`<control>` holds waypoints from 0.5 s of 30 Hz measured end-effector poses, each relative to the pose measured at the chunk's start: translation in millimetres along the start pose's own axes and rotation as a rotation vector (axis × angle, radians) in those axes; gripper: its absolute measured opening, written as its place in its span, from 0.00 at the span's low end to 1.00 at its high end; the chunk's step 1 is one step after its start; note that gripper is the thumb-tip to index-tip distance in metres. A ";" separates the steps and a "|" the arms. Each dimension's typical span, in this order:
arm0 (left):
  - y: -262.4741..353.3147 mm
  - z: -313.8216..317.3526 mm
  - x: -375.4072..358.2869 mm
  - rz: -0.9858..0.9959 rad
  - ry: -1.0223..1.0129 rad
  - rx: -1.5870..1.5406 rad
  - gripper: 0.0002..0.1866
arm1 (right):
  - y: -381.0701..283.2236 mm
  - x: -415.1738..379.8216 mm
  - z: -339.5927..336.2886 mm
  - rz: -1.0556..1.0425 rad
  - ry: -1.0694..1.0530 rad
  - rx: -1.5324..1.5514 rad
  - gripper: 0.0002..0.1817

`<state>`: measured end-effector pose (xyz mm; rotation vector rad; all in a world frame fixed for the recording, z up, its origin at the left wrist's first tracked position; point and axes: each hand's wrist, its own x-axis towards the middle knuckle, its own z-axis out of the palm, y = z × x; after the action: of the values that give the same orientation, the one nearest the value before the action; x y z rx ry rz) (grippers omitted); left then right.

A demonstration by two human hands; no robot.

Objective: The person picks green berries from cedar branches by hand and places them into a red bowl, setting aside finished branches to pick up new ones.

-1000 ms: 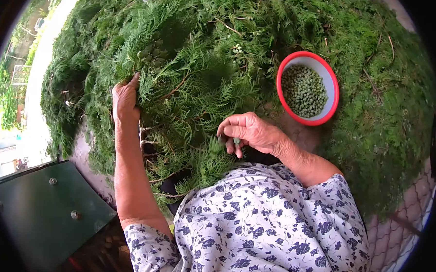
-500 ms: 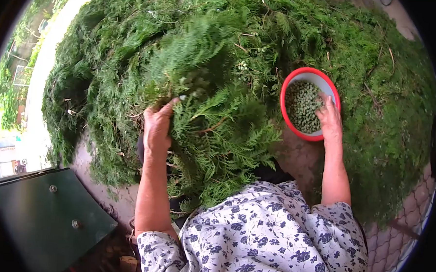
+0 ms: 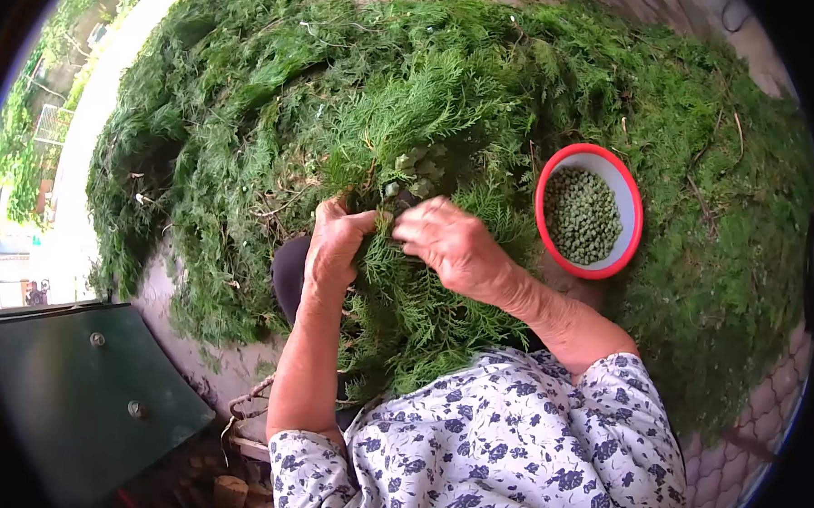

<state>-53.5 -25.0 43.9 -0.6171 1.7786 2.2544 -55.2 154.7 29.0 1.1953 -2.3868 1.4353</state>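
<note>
My left hand (image 3: 335,242) is closed around the stem of a leafy green conifer branch (image 3: 413,109), thumb and fingers pinched near its middle. Pale green cones (image 3: 420,168) cluster on this branch just beyond my fingers. My right hand (image 3: 457,247) is at the branch beside the left one, its fingers bent toward the cones and smeared by motion. Off to the right stands a bowl (image 3: 542,205) with a red rim and pale grey inside. Many small green cones (image 3: 583,216) fill its lower part.
Heaped conifer cuttings (image 3: 221,155) surround me at the left, front and right (image 3: 715,267). A dark green metal panel (image 3: 92,395) with two round fittings lies at the lower left. Paving (image 3: 773,397) shows at the right edge. My dark-clad knee (image 3: 290,272) is beside my left forearm.
My right hand has left the bowl and moved left to the branch. My left hand still grips the branch, shifted slightly right in view.
</note>
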 end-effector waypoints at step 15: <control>3.1 -8.0 -11.8 -0.187 0.144 -0.262 0.12 | 6.6 29.1 25.9 0.262 0.251 -0.064 0.18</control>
<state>-42.6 -32.3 50.4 -0.9746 1.4224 2.3804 -72.1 119.4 23.7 0.6605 -2.4551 1.4638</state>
